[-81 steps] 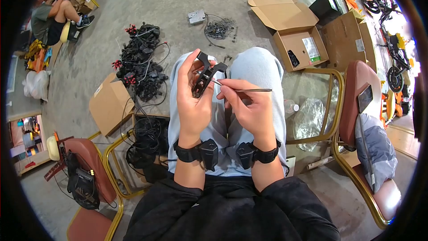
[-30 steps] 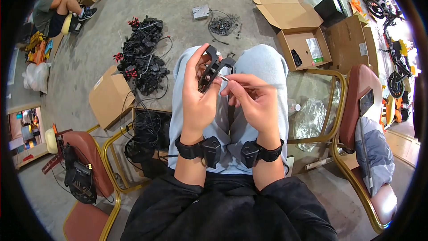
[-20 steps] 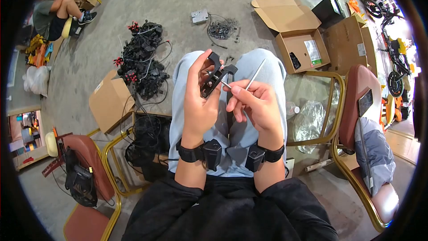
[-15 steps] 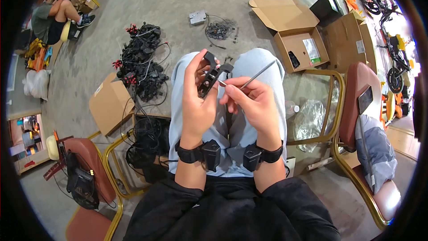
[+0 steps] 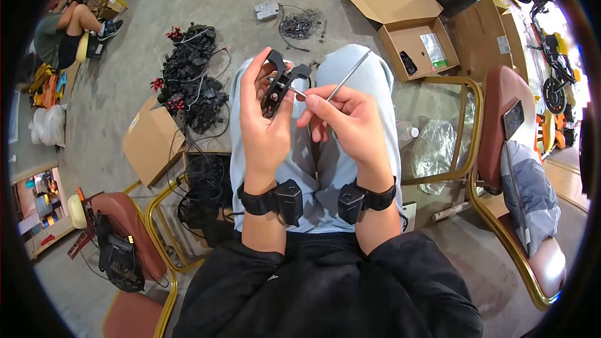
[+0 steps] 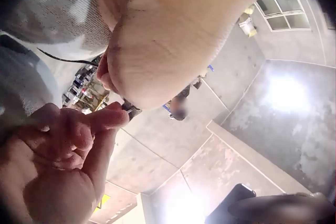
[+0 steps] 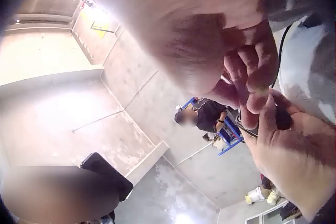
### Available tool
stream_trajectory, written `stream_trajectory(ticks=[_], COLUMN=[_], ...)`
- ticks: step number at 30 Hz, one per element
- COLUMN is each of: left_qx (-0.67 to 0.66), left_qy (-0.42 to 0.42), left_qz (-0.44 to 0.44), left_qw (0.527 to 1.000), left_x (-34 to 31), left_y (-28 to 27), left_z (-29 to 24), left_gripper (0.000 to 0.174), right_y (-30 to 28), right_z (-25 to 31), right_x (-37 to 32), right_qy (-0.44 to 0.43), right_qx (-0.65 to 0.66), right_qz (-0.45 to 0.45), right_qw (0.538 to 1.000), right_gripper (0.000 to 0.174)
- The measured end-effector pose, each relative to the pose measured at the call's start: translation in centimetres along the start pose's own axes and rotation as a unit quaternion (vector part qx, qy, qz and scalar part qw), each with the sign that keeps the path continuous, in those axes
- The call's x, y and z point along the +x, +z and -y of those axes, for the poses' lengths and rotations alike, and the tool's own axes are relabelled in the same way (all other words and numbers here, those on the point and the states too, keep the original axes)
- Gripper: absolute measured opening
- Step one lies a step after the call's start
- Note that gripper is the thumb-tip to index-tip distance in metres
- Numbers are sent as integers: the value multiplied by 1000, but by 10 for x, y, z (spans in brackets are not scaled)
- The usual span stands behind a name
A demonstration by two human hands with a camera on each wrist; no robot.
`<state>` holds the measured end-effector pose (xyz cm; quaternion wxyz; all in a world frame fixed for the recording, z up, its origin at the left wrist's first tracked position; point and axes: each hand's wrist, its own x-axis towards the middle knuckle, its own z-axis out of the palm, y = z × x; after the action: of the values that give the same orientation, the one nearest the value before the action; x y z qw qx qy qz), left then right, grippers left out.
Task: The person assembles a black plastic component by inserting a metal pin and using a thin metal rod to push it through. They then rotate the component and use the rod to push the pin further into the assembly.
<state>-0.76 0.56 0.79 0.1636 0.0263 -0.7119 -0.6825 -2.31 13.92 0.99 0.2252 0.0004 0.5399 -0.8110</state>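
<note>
In the head view my left hand (image 5: 264, 131) holds a black forked bracket (image 5: 277, 91) upright above the lap, fingers behind it and thumb along its near side. A bright metal screw or pin shows in its middle. My right hand (image 5: 347, 122) pinches an L-shaped hex key (image 5: 348, 75) near its bend. The key's short arm points left to the bracket's side, its tip right at the part; the long arm slants up and right over the knee. In the left wrist view the left palm (image 6: 168, 40) hides the bracket. The right wrist view shows both hands' fingertips close together.
A pile of black cabled parts (image 5: 194, 81) lies on the floor at left, with a metal box (image 5: 267, 10) and small black pieces (image 5: 300, 25) ahead. An open cardboard box (image 5: 391, 44) stands at right. Chairs (image 5: 501, 125) flank me; another person (image 5: 59, 34) sits far left.
The hex key's long arm has swung from pointing right to pointing up and right, with the right fingers re-gripping near the bend. The left hand still holds the bracket; the head view has shifted slightly.
</note>
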Motion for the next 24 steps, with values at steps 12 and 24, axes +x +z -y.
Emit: stream_trajectory(ticks=[12, 24], left_qx=[12, -12], left_qy=[2, -8], left_qz=[-1, -6], left_qw=[1000, 1000], left_x=[-1, -3], left_y=[-1, -1], left_z=[1, -2], left_gripper=[54, 51], right_y=[7, 0], right_z=[-7, 2], right_x=[-1, -3], right_qy=[-87, 30], right_qx=[-81, 37], right_qz=[-41, 8], right_qw=[992, 999], right_gripper=[15, 20])
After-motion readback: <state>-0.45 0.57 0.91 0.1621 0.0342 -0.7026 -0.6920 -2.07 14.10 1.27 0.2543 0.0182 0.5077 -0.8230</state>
